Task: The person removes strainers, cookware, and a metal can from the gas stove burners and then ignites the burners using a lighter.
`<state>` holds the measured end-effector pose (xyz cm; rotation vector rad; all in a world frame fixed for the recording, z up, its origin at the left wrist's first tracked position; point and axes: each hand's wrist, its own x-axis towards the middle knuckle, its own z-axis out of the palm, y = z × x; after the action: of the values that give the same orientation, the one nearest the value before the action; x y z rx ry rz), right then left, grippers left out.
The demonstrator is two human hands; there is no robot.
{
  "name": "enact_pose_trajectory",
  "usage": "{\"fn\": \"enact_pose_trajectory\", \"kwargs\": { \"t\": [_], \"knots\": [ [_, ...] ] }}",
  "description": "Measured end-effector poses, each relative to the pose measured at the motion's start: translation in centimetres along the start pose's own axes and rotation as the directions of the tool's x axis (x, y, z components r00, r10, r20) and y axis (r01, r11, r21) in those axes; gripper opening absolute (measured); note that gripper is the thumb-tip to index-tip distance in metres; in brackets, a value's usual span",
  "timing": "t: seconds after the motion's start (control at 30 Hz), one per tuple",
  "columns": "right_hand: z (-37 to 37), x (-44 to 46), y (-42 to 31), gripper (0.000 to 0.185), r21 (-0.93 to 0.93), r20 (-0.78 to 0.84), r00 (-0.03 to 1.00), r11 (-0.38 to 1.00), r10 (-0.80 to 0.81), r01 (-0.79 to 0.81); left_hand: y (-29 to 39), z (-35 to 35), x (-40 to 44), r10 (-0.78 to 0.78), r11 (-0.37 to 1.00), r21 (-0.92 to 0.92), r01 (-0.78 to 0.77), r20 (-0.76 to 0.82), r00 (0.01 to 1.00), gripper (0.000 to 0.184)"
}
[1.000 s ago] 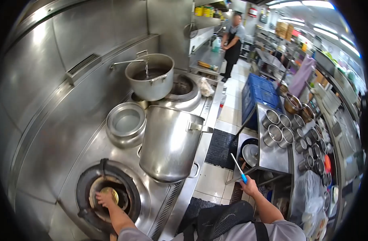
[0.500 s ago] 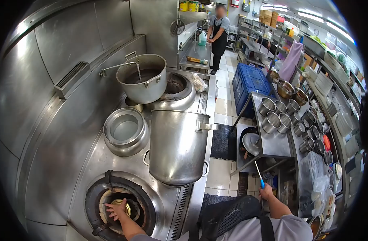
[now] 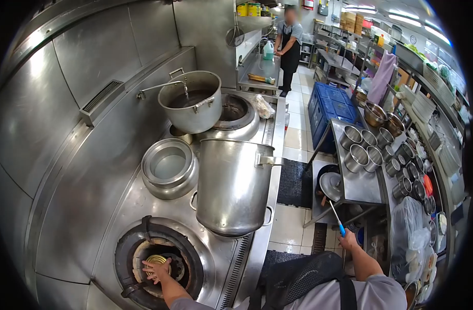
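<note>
Inside the black burner ring (image 3: 197, 258) at the lower left, my left hand (image 3: 157, 270) rests with spread fingers on a round gold-coloured metal piece (image 3: 156, 259). My right hand (image 3: 349, 241), at the lower right, is closed around the blue handle of a thin rod-like tool (image 3: 335, 213), which points up and away. A tall steel pot (image 3: 235, 186) lies on its side on the stove, beside a round pot of water (image 3: 168, 165). Farther back, water runs from a tap (image 3: 164, 86) into a large two-handled pot (image 3: 209, 111).
A second burner (image 3: 234, 111) and a plastic bag (image 3: 263, 107) are at the back of the stove. Steel cups (image 3: 356, 158) stand on a side table at right, near a blue crate (image 3: 333, 108). A person (image 3: 289, 49) in a black apron stands at the far counter.
The view has shifted. My left hand has stayed over the burner, and the gold-coloured piece now sits nearer the ring's left side. My right hand still holds the tool, its tip tilted forward.
</note>
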<state>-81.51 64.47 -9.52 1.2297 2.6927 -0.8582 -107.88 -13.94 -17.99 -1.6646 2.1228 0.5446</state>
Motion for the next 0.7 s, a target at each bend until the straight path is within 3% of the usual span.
{"fn": "enact_pose_trajectory", "kwargs": {
  "t": [0.2, 0.27, 0.4, 0.7],
  "knots": [
    [-4.0, -2.9, -2.2, 0.031, -0.106, 0.007, 0.998, 0.993, 0.055, -0.054, -0.4, 0.3, -0.1, 0.026, 0.999, 0.021, -0.024, -0.069, 0.997, 0.148],
    [-3.9, -2.6, -0.7, 0.031, -0.034, 0.026, 0.994, 0.994, 0.106, -0.106, -0.4, 0.0, -0.6, 0.026, 0.999, 0.022, -0.024, -0.080, 0.996, 0.147],
    [-3.1, -1.3, 2.1, 0.030, 0.033, 0.029, 0.996, 0.996, 0.083, -0.084, -0.6, -0.3, -0.8, 0.045, 0.999, 0.026, -0.042, -0.118, 0.992, 0.144],
    [-3.9, 1.3, 1.9, 0.029, -0.032, -0.063, 0.998, 0.999, -0.022, 0.020, -0.6, -3.8, -4.5, 0.060, 0.997, -0.038, -0.070, -0.214, 0.975, 0.136]
  ]
}}
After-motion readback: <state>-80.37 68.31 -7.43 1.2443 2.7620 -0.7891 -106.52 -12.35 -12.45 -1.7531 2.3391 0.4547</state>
